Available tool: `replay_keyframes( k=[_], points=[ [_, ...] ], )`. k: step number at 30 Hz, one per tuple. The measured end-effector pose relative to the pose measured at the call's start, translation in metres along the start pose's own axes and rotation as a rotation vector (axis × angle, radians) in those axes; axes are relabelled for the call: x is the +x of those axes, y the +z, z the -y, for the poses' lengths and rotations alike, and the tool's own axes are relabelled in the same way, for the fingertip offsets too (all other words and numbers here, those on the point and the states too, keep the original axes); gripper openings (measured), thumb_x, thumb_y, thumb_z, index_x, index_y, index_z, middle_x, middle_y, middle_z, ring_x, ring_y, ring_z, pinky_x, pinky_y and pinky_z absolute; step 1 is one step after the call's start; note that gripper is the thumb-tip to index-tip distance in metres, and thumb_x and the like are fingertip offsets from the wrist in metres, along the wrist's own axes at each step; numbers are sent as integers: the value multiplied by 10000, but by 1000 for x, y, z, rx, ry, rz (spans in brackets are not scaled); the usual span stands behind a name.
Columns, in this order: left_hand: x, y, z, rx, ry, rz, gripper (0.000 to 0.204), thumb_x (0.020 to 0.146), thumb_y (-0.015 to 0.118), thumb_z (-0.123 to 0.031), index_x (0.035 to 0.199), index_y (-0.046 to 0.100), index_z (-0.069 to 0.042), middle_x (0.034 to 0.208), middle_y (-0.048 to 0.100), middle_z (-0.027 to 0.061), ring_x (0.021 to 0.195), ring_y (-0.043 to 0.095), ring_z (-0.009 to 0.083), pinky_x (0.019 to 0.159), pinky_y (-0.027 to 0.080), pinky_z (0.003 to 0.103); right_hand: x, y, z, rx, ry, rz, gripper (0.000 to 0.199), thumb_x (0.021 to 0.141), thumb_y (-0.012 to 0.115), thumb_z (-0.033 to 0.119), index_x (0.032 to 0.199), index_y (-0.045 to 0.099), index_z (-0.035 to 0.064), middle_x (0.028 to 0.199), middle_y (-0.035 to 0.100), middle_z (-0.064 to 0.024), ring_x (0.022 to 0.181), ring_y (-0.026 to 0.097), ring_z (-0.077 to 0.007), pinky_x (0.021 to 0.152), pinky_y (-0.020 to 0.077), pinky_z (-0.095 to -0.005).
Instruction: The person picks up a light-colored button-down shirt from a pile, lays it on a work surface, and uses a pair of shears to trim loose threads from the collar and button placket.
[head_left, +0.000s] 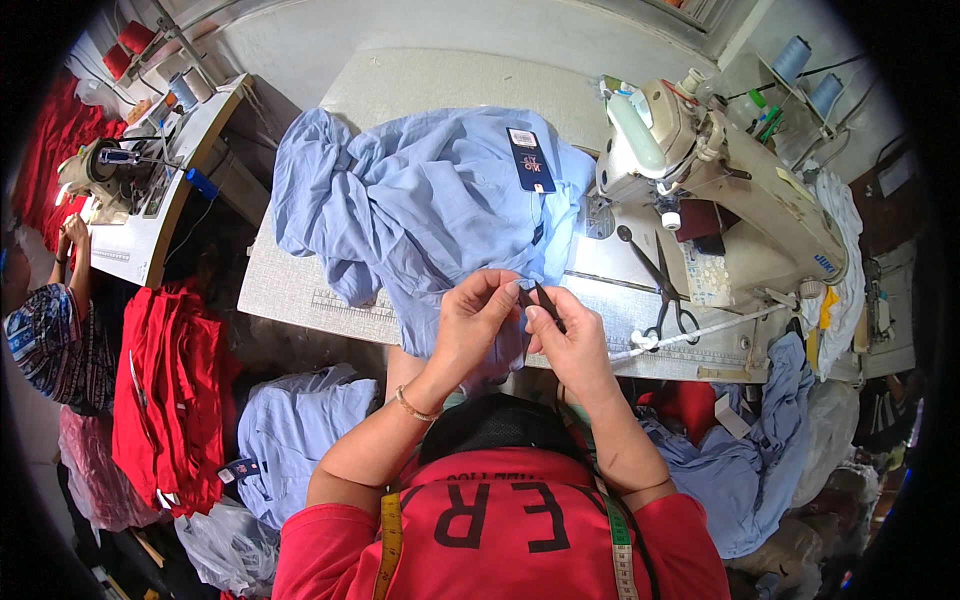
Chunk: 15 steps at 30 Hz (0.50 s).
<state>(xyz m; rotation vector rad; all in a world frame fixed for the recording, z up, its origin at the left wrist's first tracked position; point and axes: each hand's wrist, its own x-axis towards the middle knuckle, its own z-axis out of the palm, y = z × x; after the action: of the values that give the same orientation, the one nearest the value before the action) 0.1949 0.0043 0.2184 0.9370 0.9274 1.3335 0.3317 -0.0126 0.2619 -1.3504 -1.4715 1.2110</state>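
Note:
A light blue garment lies rumpled on the sewing table, its near part hanging over the front edge. At that edge my left hand pinches a bit of its cloth between thumb and fingers. Close beside it, my right hand is closed on small dark thread snips, the pointed blades toward the cloth; the exact kind of tool is partly hidden by my fingers. A dark blue hang tag rests on the garment, tied by a thin string.
A sewing machine stands right of the garment, with black scissors before it. Blue cloth and another blue garment hang low on either side. Red garments are stacked at left, near another person's hands at a second machine.

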Motion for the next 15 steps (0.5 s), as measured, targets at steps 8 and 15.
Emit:
replay_keyframes(
  k=[8,15],
  points=[
    [0,0,1,13,-5,-3,144,876,572,-103,955,606,13,772,604,2,672,534,52,617,441,196,-1,0,-3,60,-15,0,219,870,551,91,1041,553,-46,715,594,-71,553,546,-90,502,450,-229],
    [-1,1,-1,33,10,1,147,878,566,-100,961,603,15,770,603,2,679,528,53,617,440,198,0,0,-6,73,5,-4,247,869,553,96,1068,545,-51,716,594,-74,537,537,-87,494,442,-230]
  ],
)
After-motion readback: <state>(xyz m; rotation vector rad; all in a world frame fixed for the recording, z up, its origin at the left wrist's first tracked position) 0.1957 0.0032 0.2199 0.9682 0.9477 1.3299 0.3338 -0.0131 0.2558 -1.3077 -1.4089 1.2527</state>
